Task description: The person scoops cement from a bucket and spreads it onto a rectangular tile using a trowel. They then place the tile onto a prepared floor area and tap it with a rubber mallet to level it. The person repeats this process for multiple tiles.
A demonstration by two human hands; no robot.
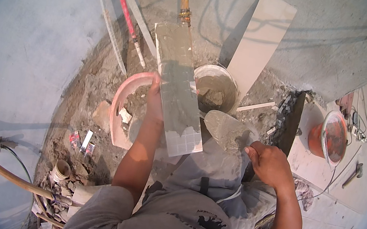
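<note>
A long narrow tile (180, 84) is held up in front of me, its back side toward me. Grey mortar coats most of that back; the near end shows bare, pale grid. My left hand (154, 97) grips the tile's left edge, thumb along the side and the other fingers hidden behind it. In my right hand (270, 163), fingers wrapped round its handle, is a trowel (225, 129) smeared with mortar. Its blade lies just right of the tile's near half. Beyond the blade stands a round bucket (236, 87) with wet mortar (212, 92) inside, partly covered by the tile.
A broken pink plastic tub (117, 127) lies left of the tile. Another long tile (263, 40) leans against the wall behind the bucket. An orange bucket (317, 138) and a hammer (353, 175) are at right. A wooden-handled tool (16, 174) crosses the lower left.
</note>
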